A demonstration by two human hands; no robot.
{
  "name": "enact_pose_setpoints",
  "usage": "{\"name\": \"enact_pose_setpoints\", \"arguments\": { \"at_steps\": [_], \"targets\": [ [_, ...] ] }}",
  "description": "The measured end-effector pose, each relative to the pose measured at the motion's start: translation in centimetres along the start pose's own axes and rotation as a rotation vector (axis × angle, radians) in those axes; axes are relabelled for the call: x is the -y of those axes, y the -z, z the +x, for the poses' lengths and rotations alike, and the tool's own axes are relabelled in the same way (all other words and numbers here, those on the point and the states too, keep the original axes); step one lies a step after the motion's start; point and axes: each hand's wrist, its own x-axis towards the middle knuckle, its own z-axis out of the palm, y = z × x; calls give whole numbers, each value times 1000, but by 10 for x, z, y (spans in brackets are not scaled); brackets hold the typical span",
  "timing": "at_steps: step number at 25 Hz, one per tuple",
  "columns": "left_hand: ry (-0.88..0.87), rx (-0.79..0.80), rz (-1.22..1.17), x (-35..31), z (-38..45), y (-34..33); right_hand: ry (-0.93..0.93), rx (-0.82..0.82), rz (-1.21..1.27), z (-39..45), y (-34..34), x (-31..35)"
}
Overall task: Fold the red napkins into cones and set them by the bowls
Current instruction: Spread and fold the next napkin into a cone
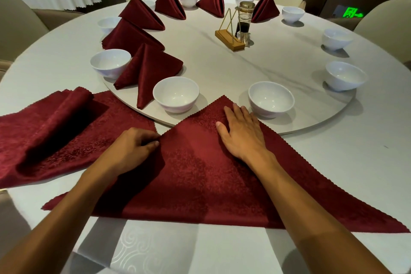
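Head view: white bowls (175,94), contents unseen.

Restaurant: lazy Susan (311,127), bowls (175,93).

Your right hand (241,132) lies flat, fingers straight, on the triangle-folded red napkin (200,176) near its top point. Left hand (131,149) pinches the napkin's left edge. Spare napkins (51,131) lie to the left; folded cones (146,71) stand by bowls (175,93) on the turntable (222,66).
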Motion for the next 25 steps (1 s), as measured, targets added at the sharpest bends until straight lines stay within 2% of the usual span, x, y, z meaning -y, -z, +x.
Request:
{"name": "enact_pose_setpoints", "arguments": {
  "at_steps": [3,10,12,15,17,19,21,23,25],
  "targets": [
    [-58,-104,-3,2,-3,-6,-1,-7,-10,1,-2,0],
    [-25,-148,-10,-10,-8,-9,-9,-23,-12,-1,-1,3],
    [-24,-181,130,-26,-16,-8,1,-69,28,-8,11,11],
    [-276,-303,428,-61,-49,-29,95,-178,70,-49,25,26],
    [-385,-204,429,-86,-91,-70,132,-235,130,-107,22,37],
    [-391,-94,424,-100,-117,-103,109,-209,150,-163,9,43],
    [-326,-31,470,-98,-126,-118,42,-48,101,-192,-5,37],
    [-296,-23,478,-92,-126,-119,3,44,10,-201,-19,11],
    [-303,-19,492,-91,-127,-121,-41,39,-63,-208,-24,-45]
  ]
}}
